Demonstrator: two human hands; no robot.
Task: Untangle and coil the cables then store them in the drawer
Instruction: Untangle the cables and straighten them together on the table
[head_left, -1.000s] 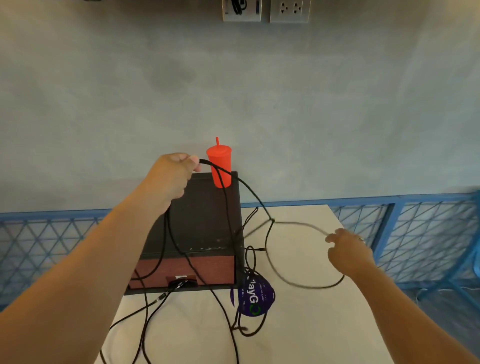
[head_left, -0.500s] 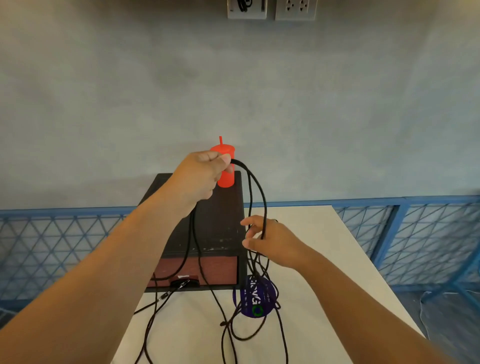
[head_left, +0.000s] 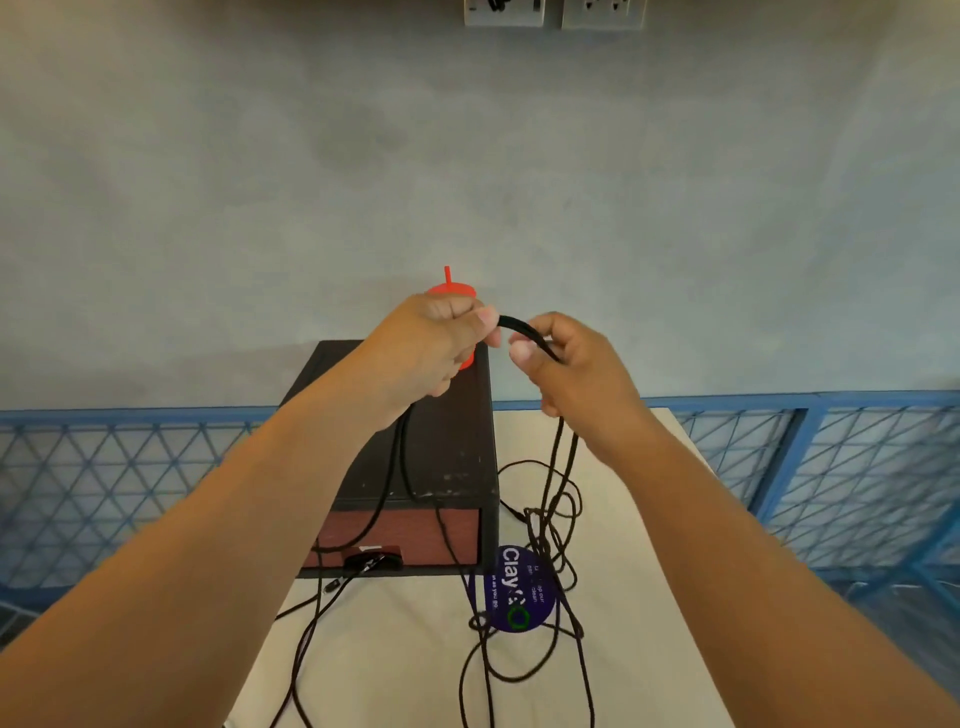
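Note:
Both hands are raised above the drawer box (head_left: 441, 447), a dark cabinet with a reddish-brown drawer front (head_left: 410, 540) that stands on the white table (head_left: 405, 649). My left hand (head_left: 431, 348) grips a bunch of black cable loops (head_left: 519, 328) between thumb and curled fingers. My right hand (head_left: 571, 364) pinches the same strands just to the right, a few centimetres away. From both hands the cable hangs down in loops. Tangled black cable (head_left: 550, 525) lies on the table beside the box and trails toward the front edge.
A red cup with a straw (head_left: 451, 288) stands on the back of the box, mostly hidden behind my left hand. A round purple sticker (head_left: 514, 587) lies on the table at the box's front right corner. Blue mesh railing (head_left: 810, 467) flanks the table. Wall sockets (head_left: 602, 13) are high up.
My right hand has risen from the table's right side to meet my left hand, bringing cable strands up to it. The left hand has shifted slightly right.

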